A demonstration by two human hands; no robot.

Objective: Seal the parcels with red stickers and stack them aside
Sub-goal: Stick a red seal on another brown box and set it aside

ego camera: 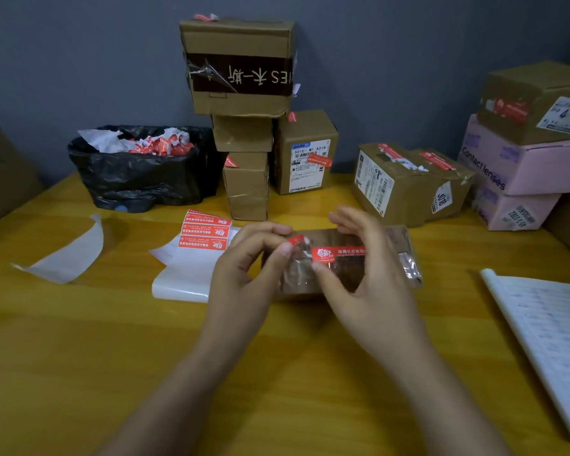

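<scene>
Near the middle of the yellow wooden surface (277, 373), a small brown parcel (405, 255) wrapped in shiny tape is held between two bare hands. One end of a red sticker (338, 253) is pinched between thumb and forefinger of the left hand (244, 268). The parcel is gripped by the curled right hand (372, 278), whose thumb is set just below the sticker. The sticker is laid partly across the parcel's top but does not look pressed flat, so this seal is judged unfinished. Just left of the parcel, a sticker sheet (204, 232) with three red stickers remaining is seen on a pile of white backing sheets (185, 281). A notebook (547, 340) lies by the right edge. Along the far edge a black bin bag (139, 176) of peeled scraps is set beside stacked parcels (244, 133) already bearing red stickers. Much of the task seems done, and this parcel is yet to be stacked.
</scene>
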